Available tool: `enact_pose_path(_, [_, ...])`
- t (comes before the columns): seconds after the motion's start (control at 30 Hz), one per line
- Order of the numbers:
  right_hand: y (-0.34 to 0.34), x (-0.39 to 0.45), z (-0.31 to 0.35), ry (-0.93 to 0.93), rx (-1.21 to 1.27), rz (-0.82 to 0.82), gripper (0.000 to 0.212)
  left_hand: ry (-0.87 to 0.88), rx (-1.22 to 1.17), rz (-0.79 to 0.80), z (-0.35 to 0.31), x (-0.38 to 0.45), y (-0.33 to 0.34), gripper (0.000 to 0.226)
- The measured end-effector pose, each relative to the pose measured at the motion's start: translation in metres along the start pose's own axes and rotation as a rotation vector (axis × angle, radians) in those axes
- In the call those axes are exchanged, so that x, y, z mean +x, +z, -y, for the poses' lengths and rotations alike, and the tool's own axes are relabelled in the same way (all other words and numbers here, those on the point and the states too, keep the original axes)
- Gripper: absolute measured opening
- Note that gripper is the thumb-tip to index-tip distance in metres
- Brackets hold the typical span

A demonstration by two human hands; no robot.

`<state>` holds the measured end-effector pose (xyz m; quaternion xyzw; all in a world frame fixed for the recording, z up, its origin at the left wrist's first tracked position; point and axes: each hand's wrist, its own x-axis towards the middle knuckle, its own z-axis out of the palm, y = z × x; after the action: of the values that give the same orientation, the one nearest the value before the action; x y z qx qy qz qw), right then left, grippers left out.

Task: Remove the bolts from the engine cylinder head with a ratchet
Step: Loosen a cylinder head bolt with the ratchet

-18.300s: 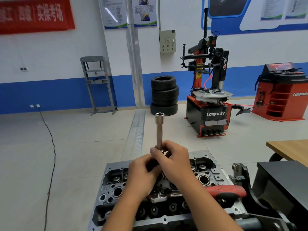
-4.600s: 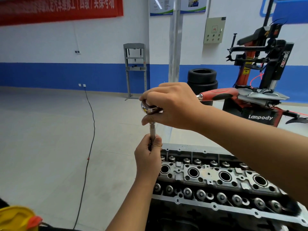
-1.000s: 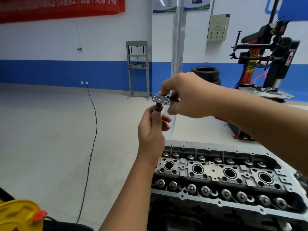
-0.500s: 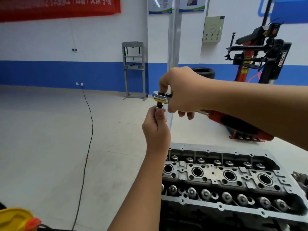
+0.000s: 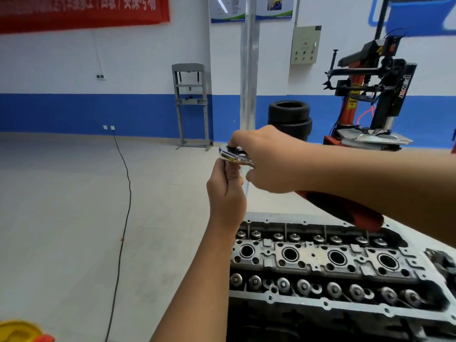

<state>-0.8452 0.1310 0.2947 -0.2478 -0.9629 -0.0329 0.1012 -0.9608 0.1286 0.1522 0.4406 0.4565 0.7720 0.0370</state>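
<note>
The grey engine cylinder head (image 5: 320, 261) lies at the lower right, with four round bores in a row and valve springs on both sides. My left hand (image 5: 227, 193) is raised above its left end and grips the socket extension, which is almost wholly hidden in the fist. My right hand (image 5: 269, 159) holds the chrome head of the ratchet (image 5: 230, 154) right on top of the left fist. The ratchet's red and black handle (image 5: 345, 211) runs down to the right under my right forearm.
A black cable (image 5: 125, 193) runs across the pale floor at the left. Stacked tyres (image 5: 290, 117), a red tyre changer (image 5: 370, 95) and a grey press frame (image 5: 191, 104) stand by the blue and white wall. A yellow object (image 5: 19, 332) sits at the bottom left corner.
Both hands with the ratchet and extension stay joined above the cylinder head's left end. The ratchet handle still points down to the right, as half a second ago.
</note>
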Motion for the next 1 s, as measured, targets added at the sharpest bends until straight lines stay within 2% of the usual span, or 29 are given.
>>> enact_pose_path(0.13, [0.006,-0.030,-0.008,0.032,-0.145,0.111,0.058,0.008,0.029,-0.061,0.001,0.001,0.003,0.027])
enact_pose_path(0.23, [0.005,-0.047,-0.016,0.082,-0.302,0.052,0.028,-0.022,-0.043,0.002,-0.005,0.001,0.002,0.027])
enact_pose_path(0.37, [0.007,-0.052,-0.020,0.123,-0.228,0.033,0.028,-0.162,-0.235,0.167,-0.010,0.000,-0.007,0.023])
enact_pose_path(0.43, [0.011,-0.050,-0.020,0.106,-0.196,0.014,0.035,-0.190,-0.214,0.189,-0.010,0.002,-0.010,0.022])
enact_pose_path(0.57, [0.012,-0.048,-0.020,0.086,-0.217,-0.003,0.046,-0.224,-0.062,0.098,-0.007,0.007,-0.003,0.024])
enact_pose_path(0.8, [0.011,-0.047,-0.023,0.065,-0.243,-0.041,0.029,-0.242,-0.010,-0.056,-0.006,0.008,0.011,0.028])
enact_pose_path(1.0, [0.010,-0.047,-0.025,0.015,-0.290,-0.041,0.032,-0.235,-0.004,-0.094,-0.011,0.007,0.012,0.029])
